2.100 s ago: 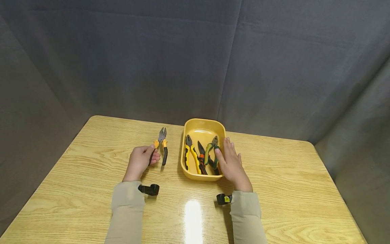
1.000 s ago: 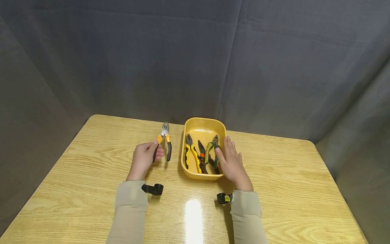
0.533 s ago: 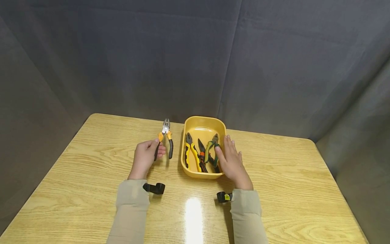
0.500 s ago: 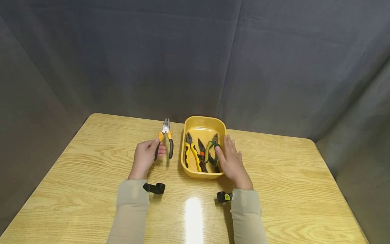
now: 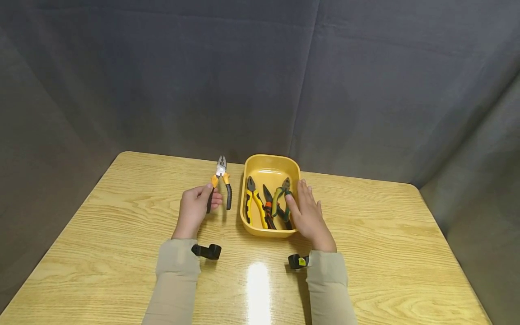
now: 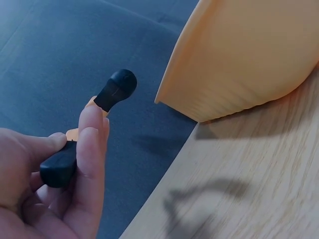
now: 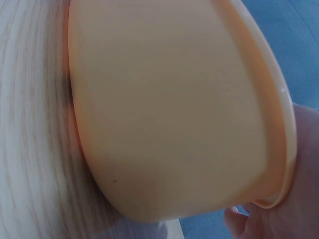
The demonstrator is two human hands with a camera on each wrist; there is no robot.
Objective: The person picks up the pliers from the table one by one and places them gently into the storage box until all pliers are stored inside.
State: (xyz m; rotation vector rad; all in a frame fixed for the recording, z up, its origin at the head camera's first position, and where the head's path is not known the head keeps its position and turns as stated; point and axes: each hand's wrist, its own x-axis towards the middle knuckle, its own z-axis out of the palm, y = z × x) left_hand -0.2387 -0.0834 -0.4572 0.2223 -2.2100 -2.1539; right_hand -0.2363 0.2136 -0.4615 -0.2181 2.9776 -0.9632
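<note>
My left hand (image 5: 194, 208) pinches one handle of a pair of combination pliers (image 5: 221, 169) with black and orange grips. Their head points away from me and their handles are spread; in the left wrist view the pliers (image 6: 115, 89) are above the table, left of the bin. My right hand (image 5: 309, 216) holds the right side of a yellow plastic bin (image 5: 272, 234), thumb over the rim and fingers along the outside. Inside lie yellow-black pliers (image 5: 259, 208), orange-black pliers (image 5: 268, 205) with a pointed head, and green-handled pliers (image 5: 278, 198), partly hidden by the thumb.
The bin stands on a wood-grain table (image 5: 386, 243), near its far edge. A dark grey curtain (image 5: 203, 81) hangs behind and at both sides. Black wrist cameras (image 5: 211, 252) stick out from both sleeves.
My left hand has carried the pliers a little away from me and to the right, closer to the bin. My right hand has stayed on the bin's side.
</note>
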